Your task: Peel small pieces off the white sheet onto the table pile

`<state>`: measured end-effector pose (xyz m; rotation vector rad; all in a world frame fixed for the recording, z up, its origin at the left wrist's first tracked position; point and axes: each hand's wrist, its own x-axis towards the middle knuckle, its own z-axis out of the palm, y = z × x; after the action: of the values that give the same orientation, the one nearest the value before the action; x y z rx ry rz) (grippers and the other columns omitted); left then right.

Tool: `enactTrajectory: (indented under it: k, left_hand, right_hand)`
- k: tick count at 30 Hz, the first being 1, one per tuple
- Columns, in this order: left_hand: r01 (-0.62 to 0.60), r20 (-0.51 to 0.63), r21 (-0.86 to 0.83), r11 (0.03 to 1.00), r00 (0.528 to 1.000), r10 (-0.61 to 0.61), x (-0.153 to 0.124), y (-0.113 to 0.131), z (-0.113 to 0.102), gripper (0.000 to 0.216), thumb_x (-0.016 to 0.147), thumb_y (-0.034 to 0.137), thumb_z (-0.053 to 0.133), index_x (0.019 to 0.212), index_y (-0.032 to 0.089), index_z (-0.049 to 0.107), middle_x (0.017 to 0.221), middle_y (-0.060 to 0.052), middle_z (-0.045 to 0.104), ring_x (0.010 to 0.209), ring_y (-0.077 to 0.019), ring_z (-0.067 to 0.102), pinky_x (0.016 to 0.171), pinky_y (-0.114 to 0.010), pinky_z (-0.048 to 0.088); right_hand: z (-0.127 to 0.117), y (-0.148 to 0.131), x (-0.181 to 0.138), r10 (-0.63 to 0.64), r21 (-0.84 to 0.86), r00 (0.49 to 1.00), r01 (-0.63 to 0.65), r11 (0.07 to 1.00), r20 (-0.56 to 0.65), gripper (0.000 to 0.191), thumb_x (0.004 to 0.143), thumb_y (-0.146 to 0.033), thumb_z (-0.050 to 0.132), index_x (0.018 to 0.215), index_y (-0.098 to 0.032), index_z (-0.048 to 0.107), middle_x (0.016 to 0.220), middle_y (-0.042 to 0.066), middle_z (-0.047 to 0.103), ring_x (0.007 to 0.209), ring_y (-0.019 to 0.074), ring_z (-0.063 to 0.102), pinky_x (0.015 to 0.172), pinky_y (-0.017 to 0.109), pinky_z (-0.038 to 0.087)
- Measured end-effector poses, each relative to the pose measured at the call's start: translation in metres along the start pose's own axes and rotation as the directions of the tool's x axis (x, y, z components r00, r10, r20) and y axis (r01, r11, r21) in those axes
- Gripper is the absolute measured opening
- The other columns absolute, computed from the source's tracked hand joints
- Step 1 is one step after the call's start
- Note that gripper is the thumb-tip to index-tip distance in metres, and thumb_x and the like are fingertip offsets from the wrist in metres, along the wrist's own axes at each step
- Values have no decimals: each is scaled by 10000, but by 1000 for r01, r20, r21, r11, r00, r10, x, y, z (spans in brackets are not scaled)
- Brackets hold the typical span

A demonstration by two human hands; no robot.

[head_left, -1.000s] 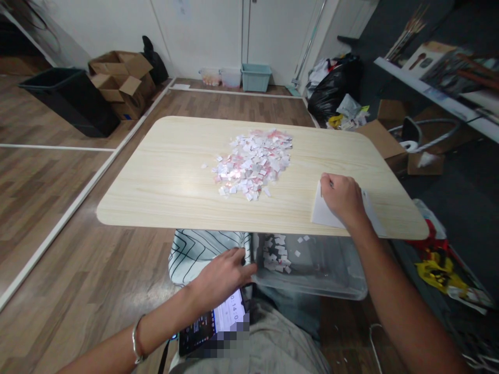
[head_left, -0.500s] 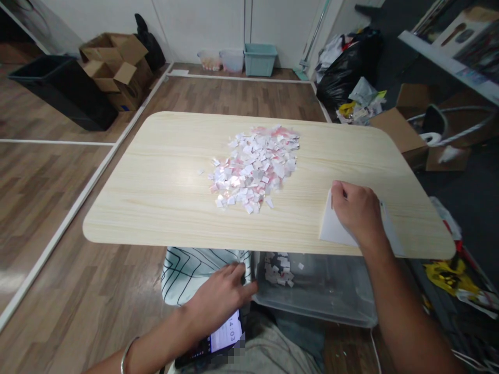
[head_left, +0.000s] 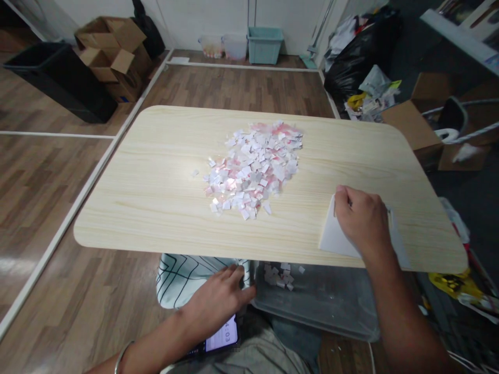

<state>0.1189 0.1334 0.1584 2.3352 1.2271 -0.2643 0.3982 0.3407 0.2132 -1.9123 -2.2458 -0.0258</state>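
At the right of the wooden-topped table (head_left: pixel 128 208), my right hand (head_left: pixel 362 218) is closed in a fist on a flat white board (head_left: pixel 335 234), which lies low against the tabletop. The fingertips are hidden. Below the table's front edge, my left hand (head_left: pixel 222 291) is curled at the left rim of a clear plastic bin (head_left: pixel 323 306), its thumb against that rim. Several white paper pieces (head_left: pixel 278 275) lie in the bin. A heap of small white and pink paper scraps (head_left: pixel 253 169) covers the table's middle.
A lit phone (head_left: pixel 224 335) rests on my lap under my left wrist. A striped cushion (head_left: pixel 177 283) is beside the bin. On the floor stand a black trash can (head_left: pixel 66 85), cardboard boxes (head_left: pixel 117 57), a teal bin (head_left: pixel 265 45) and a black bag (head_left: pixel 362 57).
The view has shifted slightly, so the table sits a little lower and larger. Both hands keep their holds, and the scrap heap looks the same.
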Motion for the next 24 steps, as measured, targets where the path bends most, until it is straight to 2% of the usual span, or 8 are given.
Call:
enactTrajectory:
  k: [4,12,19,24]
  left_hand:
    - [6,3,-4,1000,1000,-6,-2,2,-5,295,1057,184,613,1315,259,733,1144,-124,725,1142,-305,740,967,-446,654]
    - [15,-49,-34,999,999,-17,-2,10,-1,297,1045,170,628,1312,250,730,1112,-124,714,1095,-306,741,927,-450,663]
    - [-18,-51,-19,1000,999,17,-7,3,9,383,1034,144,630,1388,275,692,1143,-130,697,1100,-312,729,927,-460,663]
    - [-70,-54,-53,996,996,67,-11,3,8,358,1050,188,614,1389,274,689,1105,-116,685,1063,-297,714,913,-447,662]
  right_hand:
    - [0,2,-1,-53,62,997,57,996,-58,381,1002,-328,404,626,-292,349,634,98,660,635,241,560,676,388,270]
    - [0,1,0,-42,78,997,47,996,-58,380,983,-330,408,606,-296,374,571,65,559,591,227,476,671,390,253]
    - [0,-2,-1,28,49,999,-27,998,-35,386,998,-328,418,622,-294,333,636,110,641,643,245,552,673,398,265]
    - [-2,-3,0,57,22,998,-57,998,6,391,1014,-321,412,625,-290,422,673,132,664,685,269,587,712,412,298]
